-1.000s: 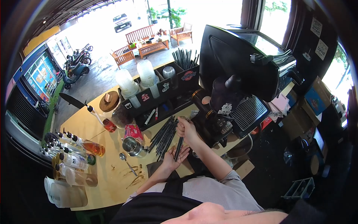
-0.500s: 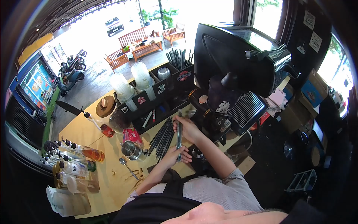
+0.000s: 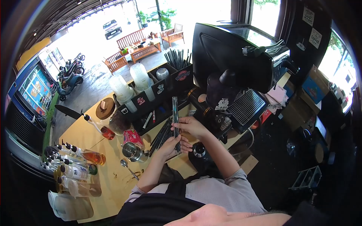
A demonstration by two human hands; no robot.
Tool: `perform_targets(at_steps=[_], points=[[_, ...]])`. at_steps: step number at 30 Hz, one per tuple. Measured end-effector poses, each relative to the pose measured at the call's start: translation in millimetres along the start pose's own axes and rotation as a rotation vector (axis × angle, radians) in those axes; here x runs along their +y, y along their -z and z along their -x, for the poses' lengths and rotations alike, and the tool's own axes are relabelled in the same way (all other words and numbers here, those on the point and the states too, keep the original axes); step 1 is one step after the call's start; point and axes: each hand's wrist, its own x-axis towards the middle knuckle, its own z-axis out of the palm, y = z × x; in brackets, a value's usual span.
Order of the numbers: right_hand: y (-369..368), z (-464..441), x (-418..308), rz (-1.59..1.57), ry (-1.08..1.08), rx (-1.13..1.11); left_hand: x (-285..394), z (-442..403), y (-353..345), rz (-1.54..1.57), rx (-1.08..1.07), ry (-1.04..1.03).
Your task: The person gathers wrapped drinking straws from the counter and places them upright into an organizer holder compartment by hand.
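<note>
Holding black straws (image 3: 175,111) near KADI-lettered grinder (image 3: 218,92)

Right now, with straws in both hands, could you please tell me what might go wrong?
The held straws could slip if the right hand or left hand loosens. Any dropped ones might mix with the loose pile of straws close by. The metal jug beside that pile could perhaps be knocked as the hands move.
</note>
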Motion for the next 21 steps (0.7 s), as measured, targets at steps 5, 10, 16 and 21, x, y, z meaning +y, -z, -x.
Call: perform_targets(at_steps=[5, 10, 16, 21], points=[[-0.2, -5.6, -16.0, 0.027, 0.079, -0.004, 15.6, -13.9, 5.3, -0.114, 0.037, -0.034], [1.4, -35.8, -26.3, -0.011, 0.100, 0.110, 48.9, -31.1, 4.4, -0.133, 0.058, -0.081], [-0.7, -63.3, -48.6, -0.038, 0.238, 0.275, 79.9, -51.7, 5.6, -0.213, 0.165, -0.235], [4.8, -90.5, -70.9, 0.097, 0.454, 0.443, 95.4, -69.8, 19.5, -0.310, 0.416, -0.632]])
